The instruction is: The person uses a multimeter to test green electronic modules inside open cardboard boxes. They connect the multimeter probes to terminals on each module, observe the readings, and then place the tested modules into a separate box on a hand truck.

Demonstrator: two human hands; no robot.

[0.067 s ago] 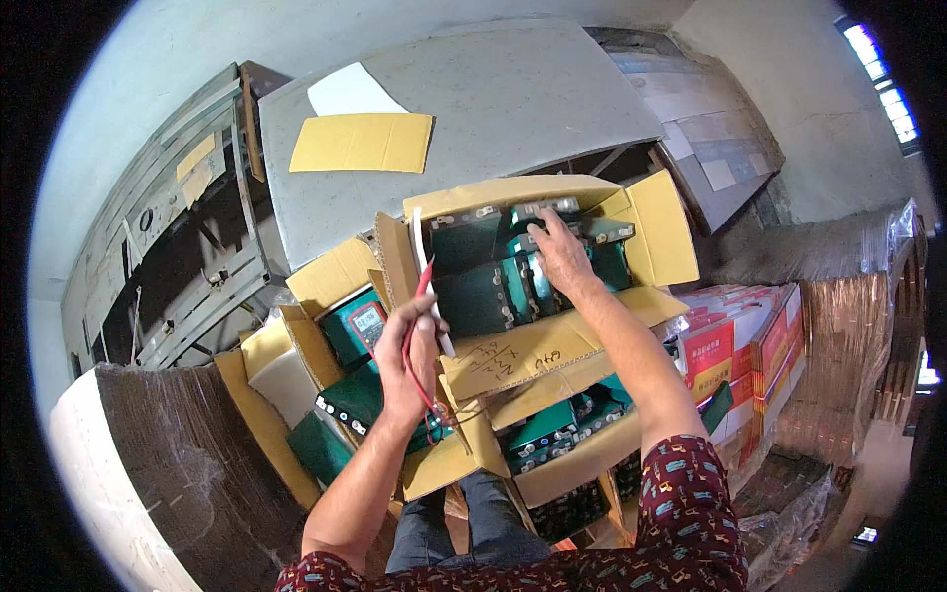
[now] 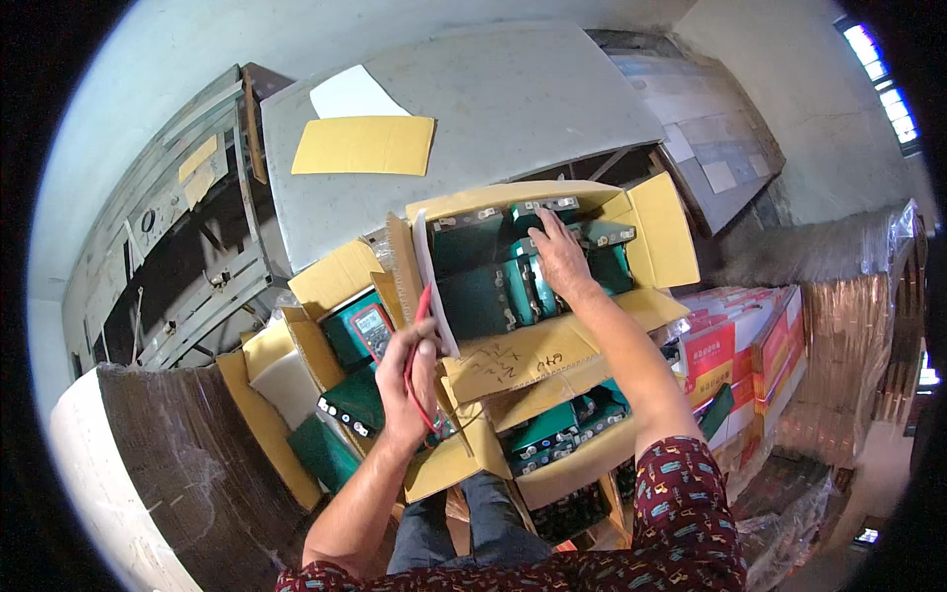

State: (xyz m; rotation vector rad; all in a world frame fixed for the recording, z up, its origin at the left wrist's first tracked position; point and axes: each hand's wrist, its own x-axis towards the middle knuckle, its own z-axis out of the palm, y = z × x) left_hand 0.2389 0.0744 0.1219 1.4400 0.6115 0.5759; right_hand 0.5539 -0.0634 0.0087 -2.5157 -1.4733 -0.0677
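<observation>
In my left hand [image 2: 409,380] is a red test probe [image 2: 424,302], its lead hanging below my closed fingers. A red-framed multimeter [image 2: 373,330] sits just left of that hand, in a neighbouring carton. My right hand [image 2: 562,259] reaches into the open cardboard box [image 2: 663,232], fingers extended. Its fingertips meet the upper part of a green battery-like block [image 2: 546,207] with metal terminals on a dark top edge. Similar green blocks [image 2: 473,301] stand in rows around it. A white sheet [image 2: 430,266] stands upright along the box's left side.
Cartons with more green blocks [image 2: 552,434] stand nearer me and at left. A grey table [image 2: 493,99] lies beyond, bearing a yellow cardboard piece [image 2: 363,145] and white paper [image 2: 355,94]. Red-and-white boxes [image 2: 715,350] and stacked cardboard [image 2: 834,345] stand at right.
The probe and white sheet have shifted slightly right and down with my left hand. My right hand stays at nearly the same place in the box.
</observation>
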